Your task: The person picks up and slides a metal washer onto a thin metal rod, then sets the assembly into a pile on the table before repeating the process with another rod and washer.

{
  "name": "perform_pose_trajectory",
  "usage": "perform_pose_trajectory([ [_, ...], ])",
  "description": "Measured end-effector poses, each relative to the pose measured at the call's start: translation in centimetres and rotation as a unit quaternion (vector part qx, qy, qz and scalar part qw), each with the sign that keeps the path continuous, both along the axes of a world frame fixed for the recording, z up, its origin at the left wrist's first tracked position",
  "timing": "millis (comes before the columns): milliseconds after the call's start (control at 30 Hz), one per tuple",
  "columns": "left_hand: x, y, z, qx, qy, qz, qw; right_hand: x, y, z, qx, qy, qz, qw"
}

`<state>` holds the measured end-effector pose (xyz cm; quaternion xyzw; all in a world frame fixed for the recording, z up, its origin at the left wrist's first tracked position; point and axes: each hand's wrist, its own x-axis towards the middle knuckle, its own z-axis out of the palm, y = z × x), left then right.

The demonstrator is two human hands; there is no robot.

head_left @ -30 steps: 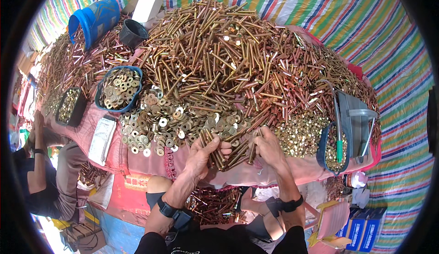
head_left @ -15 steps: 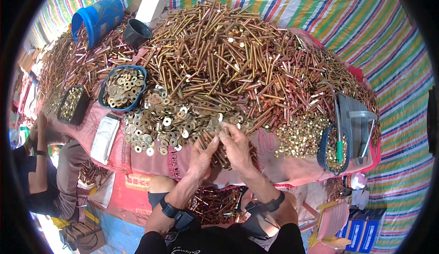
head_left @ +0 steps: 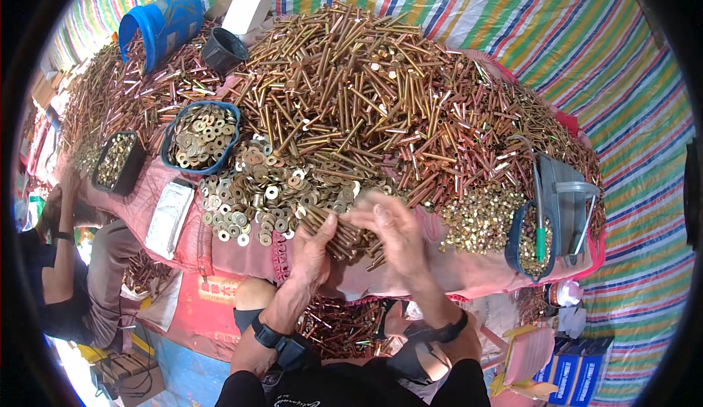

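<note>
A bundle of brassy bolts (head_left: 338,237) is gripped in my left hand (head_left: 311,249), its thumb lying across them. Just to the right, my right hand (head_left: 399,235) is slightly blurred, with fingers stretched out near the bolts' right ends; whether they touch is unclear. Beyond both hands spreads a heap of flat washers (head_left: 289,191). A large mound of long bolts and tube-like sleeves (head_left: 351,85) rises behind the washers. Right of my right hand lies a pile of small gold-coloured nuts (head_left: 476,220).
Washers fill a blue basin (head_left: 168,162); a black tub (head_left: 130,176) holds small parts. A blue bucket (head_left: 150,41) lies tipped at the back left. A grey container (head_left: 567,195) and a blue basket (head_left: 515,249) stand right. Another person's arm (head_left: 64,220) shows at far left.
My right hand has moved right, away from my left hand, and its fingers have stretched out. My left hand has shifted slightly left and keeps the bundle of bolts, now more exposed.
</note>
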<state>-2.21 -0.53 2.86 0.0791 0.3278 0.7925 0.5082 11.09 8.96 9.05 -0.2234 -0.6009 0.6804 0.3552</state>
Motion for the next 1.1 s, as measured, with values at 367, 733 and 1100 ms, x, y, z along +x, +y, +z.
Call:
perform_pose_trajectory([
  [367,-4.0,-1.1,0.4,-0.020,0.000,0.068,0.997,9.4,1.8,-0.6,0.330,-0.509,0.108,0.787],
  [733,-2.8,-0.3,-0.4,-0.012,-0.038,0.013,0.999,7.2,1.5,-4.6,0.353,-0.328,0.000,0.877],
  [1100,4.2,-0.2,0.7,0.027,0.169,-0.137,0.976,4.2,2.5,-6.6,0.436,-0.215,-0.095,0.869],
])
